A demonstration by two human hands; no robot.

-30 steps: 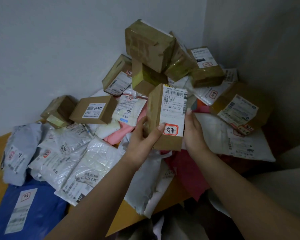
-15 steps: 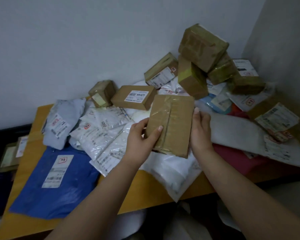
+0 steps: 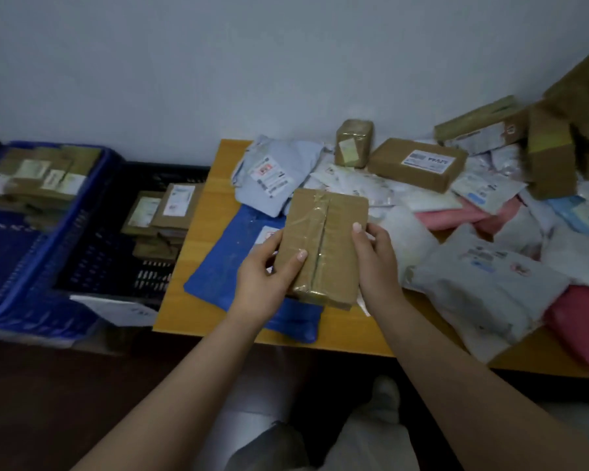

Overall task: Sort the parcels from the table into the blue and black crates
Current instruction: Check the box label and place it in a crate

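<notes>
A taped brown cardboard parcel (image 3: pixel 323 246) is held above the table's left part, plain side up. My left hand (image 3: pixel 266 280) grips its left edge with the thumb on top. My right hand (image 3: pixel 376 263) grips its right edge. To the left of the table stand the blue crate (image 3: pixel 31 277) and the black crate (image 3: pixel 116 266), each with several brown boxes inside. A heap of boxes and soft mailers covers the wooden table (image 3: pixel 198 253).
A blue mailer (image 3: pixel 225 266) lies flat under the held parcel. A grey mailer (image 3: pixel 272 175) and a flat labelled box (image 3: pixel 417 163) lie behind it. Pink and white bags spread to the right. Stacked boxes rise at the far right. Dark floor lies below.
The parcel was turned from label side to plain taped side and carried left. The view swung left, bringing both crates into sight.
</notes>
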